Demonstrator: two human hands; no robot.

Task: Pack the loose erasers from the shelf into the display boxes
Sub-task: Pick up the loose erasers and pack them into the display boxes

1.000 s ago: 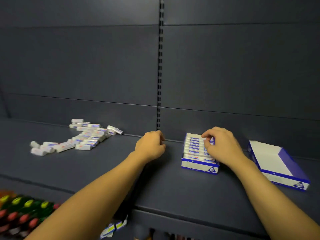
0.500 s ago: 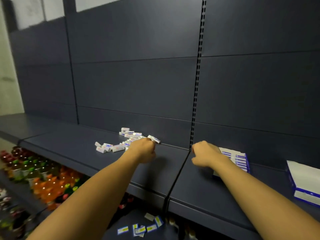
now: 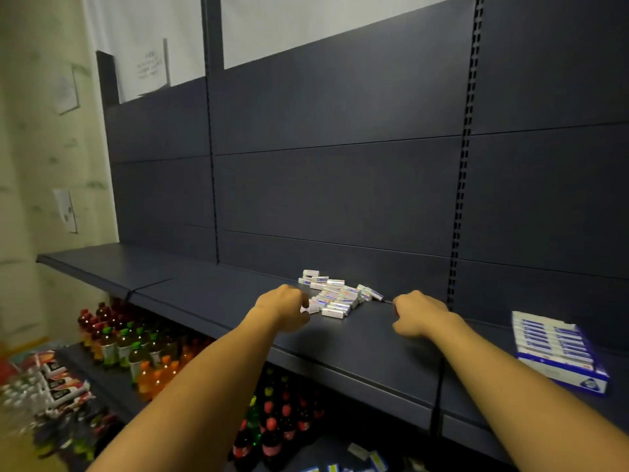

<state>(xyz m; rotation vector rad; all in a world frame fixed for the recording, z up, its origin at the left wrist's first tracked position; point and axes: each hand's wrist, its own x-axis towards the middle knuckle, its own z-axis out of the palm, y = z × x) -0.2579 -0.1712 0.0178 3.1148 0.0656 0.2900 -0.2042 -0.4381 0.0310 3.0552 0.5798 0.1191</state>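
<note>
A pile of loose erasers (image 3: 337,294), white with blue sleeves, lies on the dark shelf (image 3: 357,349) near the back panel. My left hand (image 3: 284,306) sits at the pile's left end, fingers curled, with the thumb pinching an eraser (image 3: 310,310) that sticks out from under it. My right hand (image 3: 418,315) is just right of the pile, fingers curled under, with nothing seen in it. A blue and white display box (image 3: 578,373), filled with rows of erasers, stands further right on the shelf.
The shelf's front edge runs diagonally below my forearms. Upright slotted rails (image 3: 459,199) divide the back panel. On a lower shelf stand drink bottles (image 3: 129,345), and snack packs (image 3: 58,379) lie at the lower left. Small labels (image 3: 367,454) show at the bottom.
The view has swung left, away from the boxes. My left hand reached the left end of the pile. My right hand left the filled box and moved towards the pile.
</note>
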